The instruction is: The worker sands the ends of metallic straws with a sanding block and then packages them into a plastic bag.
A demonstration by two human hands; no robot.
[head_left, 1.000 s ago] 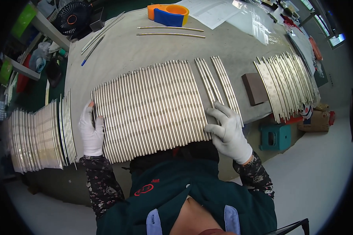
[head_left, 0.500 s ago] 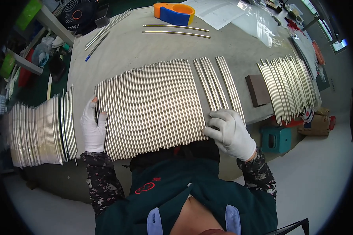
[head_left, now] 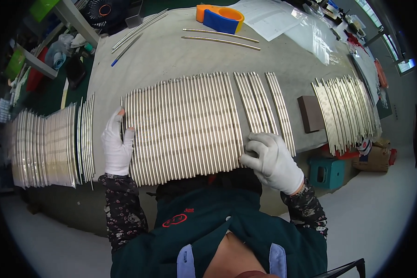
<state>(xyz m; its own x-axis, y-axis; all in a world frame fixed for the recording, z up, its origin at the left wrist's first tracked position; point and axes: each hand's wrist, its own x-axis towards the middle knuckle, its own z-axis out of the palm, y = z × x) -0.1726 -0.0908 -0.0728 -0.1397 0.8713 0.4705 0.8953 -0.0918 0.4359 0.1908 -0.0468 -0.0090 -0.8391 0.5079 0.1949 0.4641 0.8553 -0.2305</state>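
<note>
A wide row of slim, silvery metal rods [head_left: 185, 129] lies side by side on the table in front of me. My left hand [head_left: 117, 146], in a white glove with bare fingertips showing, rests at the row's left edge, thumb apart from the fingers. Toward the row's lower right corner, my gloved right hand [head_left: 272, 162] is curled, its thumb side touching the edge rods. It covers the lower ends of a narrow group of rods [head_left: 256, 102]; whatever its fingers hold is hidden. Just right of that group lies another narrow strip of rods [head_left: 280, 111].
Bundled rods [head_left: 44, 146] lie at far left, and a rod pile [head_left: 350, 113] beside a brown block [head_left: 311, 114] at right. Loose rods [head_left: 221, 41], an orange-and-blue tape dispenser [head_left: 220, 18] and papers [head_left: 266, 18] are at the back. A teal stool [head_left: 326, 173] stands below.
The whole view has shifted slightly, so the table and the rods appear farther right. Both hands keep about the same places at the row's edges.
</note>
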